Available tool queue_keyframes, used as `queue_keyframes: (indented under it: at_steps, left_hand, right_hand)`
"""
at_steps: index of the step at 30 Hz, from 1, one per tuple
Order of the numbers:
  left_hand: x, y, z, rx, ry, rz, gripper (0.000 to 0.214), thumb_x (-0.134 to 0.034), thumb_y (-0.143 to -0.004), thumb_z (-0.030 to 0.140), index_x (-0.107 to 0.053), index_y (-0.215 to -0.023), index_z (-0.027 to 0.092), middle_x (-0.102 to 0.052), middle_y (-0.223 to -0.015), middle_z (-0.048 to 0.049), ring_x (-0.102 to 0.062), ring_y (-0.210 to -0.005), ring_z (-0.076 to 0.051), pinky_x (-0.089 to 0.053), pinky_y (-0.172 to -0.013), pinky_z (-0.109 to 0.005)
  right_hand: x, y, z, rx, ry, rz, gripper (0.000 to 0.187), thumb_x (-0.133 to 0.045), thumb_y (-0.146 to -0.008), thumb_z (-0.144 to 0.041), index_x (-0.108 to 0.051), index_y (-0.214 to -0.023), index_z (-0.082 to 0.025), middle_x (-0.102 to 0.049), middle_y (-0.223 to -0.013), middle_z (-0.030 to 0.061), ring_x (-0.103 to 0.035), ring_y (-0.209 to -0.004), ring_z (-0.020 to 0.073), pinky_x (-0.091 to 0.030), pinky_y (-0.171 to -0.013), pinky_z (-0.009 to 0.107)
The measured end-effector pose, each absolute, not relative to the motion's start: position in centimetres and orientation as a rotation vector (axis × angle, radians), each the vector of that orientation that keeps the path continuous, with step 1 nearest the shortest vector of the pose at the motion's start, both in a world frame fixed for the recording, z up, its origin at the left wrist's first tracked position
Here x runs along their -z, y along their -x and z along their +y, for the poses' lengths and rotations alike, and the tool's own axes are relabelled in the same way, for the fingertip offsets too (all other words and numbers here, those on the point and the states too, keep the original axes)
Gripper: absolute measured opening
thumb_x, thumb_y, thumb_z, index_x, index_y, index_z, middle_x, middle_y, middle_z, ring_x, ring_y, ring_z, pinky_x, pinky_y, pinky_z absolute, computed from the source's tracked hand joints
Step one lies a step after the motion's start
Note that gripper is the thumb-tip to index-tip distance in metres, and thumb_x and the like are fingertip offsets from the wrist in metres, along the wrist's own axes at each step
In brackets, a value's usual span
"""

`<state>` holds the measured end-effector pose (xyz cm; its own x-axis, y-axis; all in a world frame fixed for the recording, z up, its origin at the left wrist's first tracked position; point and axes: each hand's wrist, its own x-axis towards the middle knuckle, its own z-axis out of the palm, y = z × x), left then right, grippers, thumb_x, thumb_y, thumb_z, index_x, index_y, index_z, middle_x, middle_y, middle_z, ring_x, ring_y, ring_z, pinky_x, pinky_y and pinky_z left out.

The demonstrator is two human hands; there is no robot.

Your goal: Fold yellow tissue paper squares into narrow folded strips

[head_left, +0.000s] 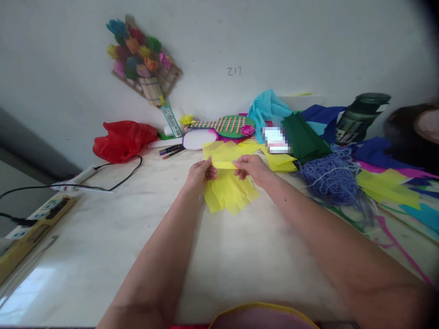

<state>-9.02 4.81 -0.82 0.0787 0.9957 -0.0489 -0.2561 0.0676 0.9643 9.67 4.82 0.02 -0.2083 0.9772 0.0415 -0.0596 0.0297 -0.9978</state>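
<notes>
Both my hands hold a stack of yellow tissue paper point(228, 189) just above the pale table point(113, 237). My left hand point(200, 172) pinches the folded top edge at its left end. My right hand point(252, 168) pinches the same edge at its right end. The loose lower sheets hang down and fan out over the table. More yellow tissue sheets point(279, 161) lie flat just behind the hands.
Behind lie a red plastic bag point(123, 139), marker pens point(171, 150), a green striped paper craft point(222, 124), teal, green and blue tissue paper point(303, 135), purple yarn point(334, 176) and a dark bottle point(361, 116). Power strips point(37, 219) and cables point(116, 180) sit left. Paper flowers point(139, 59) hang on the wall.
</notes>
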Motion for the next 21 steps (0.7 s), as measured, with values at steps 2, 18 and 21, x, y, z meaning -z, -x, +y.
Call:
queue_keyframes:
  at_steps: [2,18,21]
  left_hand:
    - [0.6,8.8,4.8,-1.232,-0.957,1.011,0.045,-0.055,-0.066,0.059,-0.050,-0.069,0.015,-0.059,-0.053,-0.0022,-0.053,-0.042,-0.010,-0.041,-0.043,-0.021]
    - [0.4,8.3,4.3,-1.138,-1.100,0.973,0.030,-0.068,-0.063,0.037,-0.054,-0.064,0.010,-0.061,-0.055,-0.0033,-0.053,-0.041,-0.009,-0.041,-0.043,-0.020]
    - [0.2,8.4,4.2,-1.141,-1.082,0.986,0.029,-0.067,-0.063,0.035,-0.053,-0.063,0.010,-0.060,-0.054,-0.0031,-0.052,-0.040,-0.008,-0.040,-0.042,-0.020]
  right_hand:
    - [0.1,-9.5,4.8,-1.351,1.016,-1.307,0.016,-0.065,-0.069,-0.023,-0.053,-0.063,-0.014,-0.061,-0.049,0.0016,-0.049,-0.034,0.0077,-0.039,-0.035,0.019]
    - [-0.5,-9.8,4.5,-1.552,1.059,-1.312,0.025,-0.061,-0.074,-0.034,-0.047,-0.066,-0.015,-0.061,-0.049,0.0047,-0.047,-0.032,0.0089,-0.037,-0.034,0.020]
    - [-0.7,-9.7,4.4,-1.536,1.087,-1.331,0.026,-0.062,-0.074,-0.033,-0.048,-0.064,-0.014,-0.060,-0.047,0.0039,-0.046,-0.031,0.0085,-0.035,-0.033,0.020]
